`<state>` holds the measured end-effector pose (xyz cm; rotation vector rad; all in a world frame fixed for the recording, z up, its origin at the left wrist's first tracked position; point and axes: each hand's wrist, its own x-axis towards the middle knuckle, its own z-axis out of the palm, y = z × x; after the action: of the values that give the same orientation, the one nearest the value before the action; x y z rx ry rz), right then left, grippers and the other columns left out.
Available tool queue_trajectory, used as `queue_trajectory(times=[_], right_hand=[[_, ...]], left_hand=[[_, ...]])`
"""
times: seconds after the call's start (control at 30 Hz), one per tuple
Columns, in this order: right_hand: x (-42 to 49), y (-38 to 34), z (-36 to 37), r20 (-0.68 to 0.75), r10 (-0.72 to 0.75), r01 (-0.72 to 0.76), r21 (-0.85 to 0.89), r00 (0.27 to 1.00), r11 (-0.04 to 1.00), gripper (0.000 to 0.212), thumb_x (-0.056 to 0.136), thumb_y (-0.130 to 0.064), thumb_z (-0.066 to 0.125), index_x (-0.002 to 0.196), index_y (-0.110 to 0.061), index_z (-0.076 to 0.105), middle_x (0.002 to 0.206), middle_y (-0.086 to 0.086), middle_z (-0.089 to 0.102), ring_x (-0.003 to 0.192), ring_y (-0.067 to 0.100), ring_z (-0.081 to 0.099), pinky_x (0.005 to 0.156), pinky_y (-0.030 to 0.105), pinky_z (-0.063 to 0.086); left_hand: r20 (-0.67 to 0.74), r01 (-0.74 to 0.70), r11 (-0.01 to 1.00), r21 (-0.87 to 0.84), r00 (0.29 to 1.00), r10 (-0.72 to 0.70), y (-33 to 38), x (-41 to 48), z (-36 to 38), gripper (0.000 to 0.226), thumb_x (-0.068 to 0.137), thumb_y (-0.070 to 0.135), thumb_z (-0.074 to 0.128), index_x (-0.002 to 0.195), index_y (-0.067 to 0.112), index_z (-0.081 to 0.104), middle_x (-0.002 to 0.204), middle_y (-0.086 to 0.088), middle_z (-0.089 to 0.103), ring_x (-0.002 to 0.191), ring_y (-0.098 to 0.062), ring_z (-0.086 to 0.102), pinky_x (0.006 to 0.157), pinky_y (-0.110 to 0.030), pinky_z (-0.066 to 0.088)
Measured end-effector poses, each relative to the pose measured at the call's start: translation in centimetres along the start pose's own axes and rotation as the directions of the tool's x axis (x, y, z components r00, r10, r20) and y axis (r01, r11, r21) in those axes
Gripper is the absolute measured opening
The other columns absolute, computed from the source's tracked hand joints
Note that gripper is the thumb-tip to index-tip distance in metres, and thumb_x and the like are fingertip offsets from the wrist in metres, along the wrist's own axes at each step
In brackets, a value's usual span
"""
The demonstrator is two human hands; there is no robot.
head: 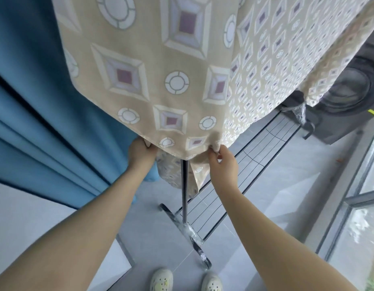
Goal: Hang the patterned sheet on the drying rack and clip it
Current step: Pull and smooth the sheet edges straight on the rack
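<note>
Both hands grip the sheet (152, 80) hem over the rack (185, 185): left hand (141, 151) curled round the edge, right hand (222, 159) pinching it (fingers bunched tight).

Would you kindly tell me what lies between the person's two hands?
In the head view, the patterned sheet stretches between left hand and right hand, both gripping its hem; the drying rack pole stands just below.
</note>
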<state>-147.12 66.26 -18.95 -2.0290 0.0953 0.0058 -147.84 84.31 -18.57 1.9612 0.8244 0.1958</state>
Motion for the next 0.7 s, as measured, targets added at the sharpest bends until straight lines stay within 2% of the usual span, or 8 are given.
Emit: queue_trajectory(times=[0.13, 0.23, 0.3, 0.37, 0.43, 0.53, 0.6, 0.7], right_hand=[[-0.5, 0.8, -1.1, 0.035, 0.041, -0.044, 0.085, 0.999, 0.995, 0.005, 0.090, -0.025, 0.055, 0.094, -0.023, 0.057, 0.097, -0.001, 0.060, 0.094, 0.017, 0.056, 0.072, 0.026, 0.042], [-1.1, 1.9, -0.9, 0.182, 0.039, -0.053, 0.072, 0.983, 0.996, 0.042, 0.073, -0.023, 0.068, 0.112, -0.026, 0.051, 0.108, -0.004, 0.059, 0.103, 0.011, 0.055, 0.081, 0.026, 0.045], [-1.0, 2.4, -0.1, 0.223, 0.053, -0.045, -0.042, 0.973, 0.998, 0.053, 0.066, -0.032, 0.068, 0.114, -0.024, 0.046, 0.107, -0.006, 0.061, 0.103, 0.015, 0.056, 0.085, 0.033, 0.047], [-0.7, 1.9, 0.3, 0.212, 0.112, -0.090, -0.112, 0.971, 0.990, 0.034, 0.070, -0.036, 0.061, 0.099, -0.023, 0.047, 0.097, -0.008, 0.057, 0.090, 0.017, 0.054, 0.070, 0.029, 0.045], [-0.5, 1.1, 0.0, 0.163, 0.115, -0.096, -0.125, 0.980, 0.988, 0.003, 0.082, -0.021, 0.053, 0.082, -0.023, 0.051, 0.088, -0.002, 0.055, 0.080, 0.019, 0.050, 0.057, 0.026, 0.036], [-0.6, 0.8, -0.6, 0.121, 0.049, -0.036, -0.110, 0.991, 0.993, 0.026, 0.088, -0.012, 0.046, 0.067, -0.029, 0.043, 0.079, -0.001, 0.051, 0.075, 0.020, 0.046, 0.054, 0.026, 0.032], [-1.1, 1.1, -0.6, 0.108, 0.061, -0.052, -0.082, 0.992, 0.995, 0.020, 0.086, -0.014, 0.047, 0.069, -0.022, 0.044, 0.072, -0.003, 0.047, 0.071, 0.020, 0.044, 0.056, 0.028, 0.032], [-1.9, 1.7, -0.9, 0.116, 0.069, -0.063, -0.052, 0.991, 0.997, 0.010, 0.086, -0.015, 0.049, 0.082, -0.006, 0.051, 0.069, 0.002, 0.048, 0.066, 0.020, 0.041, 0.057, 0.029, 0.033]], left_hand=[[0.059, -0.076, 0.995, -0.060, 0.995, 0.080, -2.5, -3.6, -1.4, 0.002, 0.088, 0.011, 0.056, 0.088, 0.009, 0.056, 0.074, -0.003, 0.060, 0.072, -0.021, 0.053, 0.058, -0.023, 0.040], [0.019, -0.034, 0.995, -0.093, 0.999, 0.036, -3.6, -4.3, -1.9, 0.010, 0.088, 0.005, 0.048, 0.080, 0.011, 0.046, 0.064, 0.003, 0.046, 0.060, -0.016, 0.044, 0.050, -0.020, 0.034], [-0.013, -0.033, 0.995, -0.099, 0.999, 0.032, -3.5, -4.7, -2.3, 0.008, 0.089, 0.003, 0.043, 0.086, 0.011, 0.045, 0.065, 0.005, 0.046, 0.059, -0.012, 0.044, 0.051, -0.020, 0.034], [-0.032, -0.049, 0.980, -0.190, 0.999, 0.044, -3.8, -5.2, -2.8, 0.002, 0.090, 0.010, 0.045, 0.089, 0.010, 0.047, 0.065, 0.006, 0.047, 0.063, -0.015, 0.046, 0.053, -0.021, 0.035], [0.004, -0.102, 0.970, -0.222, 0.994, 0.105, -4.4, -5.9, -3.5, 0.027, 0.081, 0.034, 0.052, 0.098, 0.014, 0.052, 0.072, 0.010, 0.055, 0.069, -0.010, 0.053, 0.060, -0.021, 0.041], [0.121, -0.188, 0.981, -0.047, 0.974, 0.193, -5.7, -6.4, -4.4, 0.064, 0.059, 0.062, 0.058, 0.110, 0.024, 0.052, 0.086, 0.016, 0.061, 0.083, -0.009, 0.059, 0.072, -0.027, 0.046], [0.156, -0.172, 0.974, 0.149, 0.977, 0.148, -6.3, -6.5, -4.4, 0.052, 0.062, 0.061, 0.062, 0.093, 0.020, 0.057, 0.081, 0.008, 0.065, 0.085, -0.018, 0.062, 0.072, -0.029, 0.048], [0.135, -0.123, 0.944, 0.306, 0.987, 0.084, -6.2, -6.7, -3.5, 0.032, 0.086, 0.039, 0.061, 0.071, 0.011, 0.056, 0.073, -0.005, 0.066, 0.083, -0.029, 0.063, 0.067, -0.030, 0.046]])
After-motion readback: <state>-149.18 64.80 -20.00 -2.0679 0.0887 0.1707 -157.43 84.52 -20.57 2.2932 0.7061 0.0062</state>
